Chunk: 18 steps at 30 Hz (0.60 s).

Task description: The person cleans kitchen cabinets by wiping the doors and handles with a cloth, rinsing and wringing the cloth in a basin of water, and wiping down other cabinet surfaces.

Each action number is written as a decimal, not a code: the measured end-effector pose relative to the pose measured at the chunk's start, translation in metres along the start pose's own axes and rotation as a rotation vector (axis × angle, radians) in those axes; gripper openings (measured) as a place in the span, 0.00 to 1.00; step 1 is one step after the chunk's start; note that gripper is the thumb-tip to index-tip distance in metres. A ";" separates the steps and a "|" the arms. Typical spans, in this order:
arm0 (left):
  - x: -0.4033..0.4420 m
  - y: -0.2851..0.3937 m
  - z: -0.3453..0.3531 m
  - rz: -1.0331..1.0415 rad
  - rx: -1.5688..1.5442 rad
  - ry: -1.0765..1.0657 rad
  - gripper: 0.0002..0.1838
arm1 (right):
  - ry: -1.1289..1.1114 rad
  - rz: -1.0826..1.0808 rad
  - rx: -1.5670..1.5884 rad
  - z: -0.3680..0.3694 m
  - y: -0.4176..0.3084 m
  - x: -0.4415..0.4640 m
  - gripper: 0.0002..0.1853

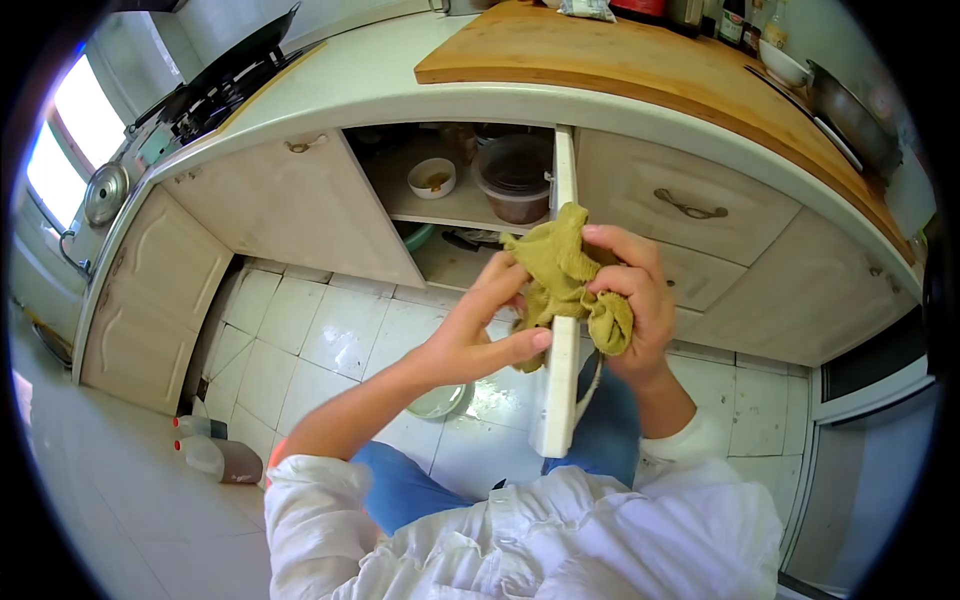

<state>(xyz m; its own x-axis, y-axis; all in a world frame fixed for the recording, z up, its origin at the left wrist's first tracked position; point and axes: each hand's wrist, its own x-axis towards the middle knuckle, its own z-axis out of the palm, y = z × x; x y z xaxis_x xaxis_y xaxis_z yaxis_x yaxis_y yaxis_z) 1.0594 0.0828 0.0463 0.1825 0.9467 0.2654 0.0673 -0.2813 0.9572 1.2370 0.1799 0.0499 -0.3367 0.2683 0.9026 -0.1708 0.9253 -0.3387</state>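
An olive-green cloth [553, 262] is draped over the edge of an open cabinet door [560, 400], which points toward me. On the door's left side, my left hand [485, 325] presses the cloth, with the thumb low and the fingers higher up. My right hand [640, 300] has its fingers curled on the bunched cloth from the right side. Part of the left fingertips is hidden behind the cloth.
Inside the open cabinet are a white bowl [432, 178] and a lidded plastic tub [515, 178]. A pale basin [438, 400] stands on the tiled floor [340, 320], and jugs [222, 460] stand at left. Above runs the counter with a wooden board [580, 55] and a wok [235, 50].
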 end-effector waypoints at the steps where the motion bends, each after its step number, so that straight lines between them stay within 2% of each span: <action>1: -0.003 -0.006 0.001 0.130 0.173 0.048 0.36 | 0.046 -0.032 -0.010 0.002 -0.002 -0.001 0.12; 2: -0.003 -0.013 -0.001 0.235 0.266 0.080 0.37 | 0.085 -0.075 -0.003 0.004 -0.007 0.002 0.11; 3: -0.005 -0.019 0.001 0.239 0.268 0.068 0.37 | 0.093 -0.077 -0.013 0.002 -0.006 -0.001 0.11; 5: -0.012 -0.030 0.008 0.499 0.627 0.284 0.40 | 0.138 -0.148 0.012 0.001 0.002 -0.010 0.11; 7: -0.010 -0.054 0.018 0.574 0.480 0.275 0.44 | 0.188 -0.152 0.027 -0.003 0.018 -0.015 0.10; 9: 0.004 -0.060 0.018 0.636 0.744 0.257 0.42 | 0.176 -0.097 0.103 -0.006 0.031 -0.016 0.15; 10: 0.011 -0.064 0.014 0.637 0.742 0.248 0.42 | 0.101 -0.119 0.052 -0.010 0.035 -0.015 0.21; 12: 0.031 -0.067 0.005 0.533 0.764 0.291 0.39 | 0.047 -0.139 0.004 -0.012 0.043 -0.016 0.22; 14: 0.057 -0.057 0.000 0.708 0.844 0.442 0.37 | -0.006 -0.154 -0.063 -0.010 0.051 -0.015 0.24; 18: 0.102 -0.065 -0.030 0.693 0.935 0.474 0.36 | 0.093 -0.147 -0.145 0.006 0.105 0.000 0.24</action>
<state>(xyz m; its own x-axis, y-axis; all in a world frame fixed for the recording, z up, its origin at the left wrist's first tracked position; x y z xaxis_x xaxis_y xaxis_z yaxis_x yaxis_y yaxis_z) 1.0445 0.2023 0.0146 0.1010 0.4640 0.8801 0.8023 -0.5610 0.2037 1.2132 0.2755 0.0126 -0.2299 0.1446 0.9624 -0.0745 0.9834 -0.1656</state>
